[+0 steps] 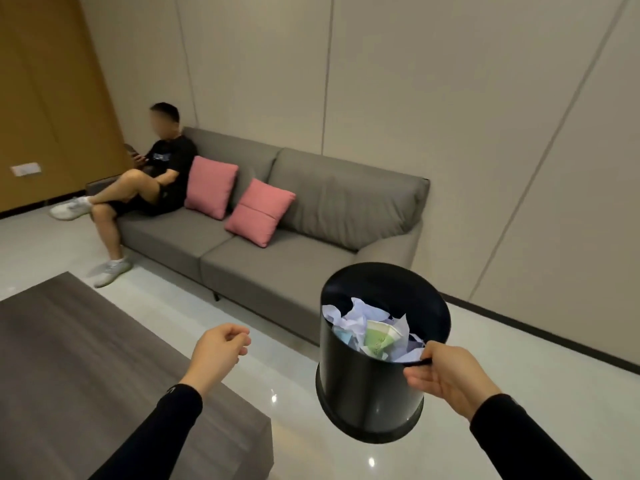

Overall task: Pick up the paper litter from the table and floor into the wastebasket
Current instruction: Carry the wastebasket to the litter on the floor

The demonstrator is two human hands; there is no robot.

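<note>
Holding wastebasket [367, 382] by rim: right hand [450, 374] | contents: crumpled paper [356, 322] | left hand [218, 351]: loosely curled, empty, above table [69, 358]

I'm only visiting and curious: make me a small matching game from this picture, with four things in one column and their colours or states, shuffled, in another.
Things:
1. wastebasket
2. cushions
3. sofa
4. left hand

Colours or states:
A. grey
B. holds nothing
C. pink
D. black, gripped at the rim by the right hand, crumpled paper inside

Pairs: 1-D, 2-C, 3-A, 4-B
</note>
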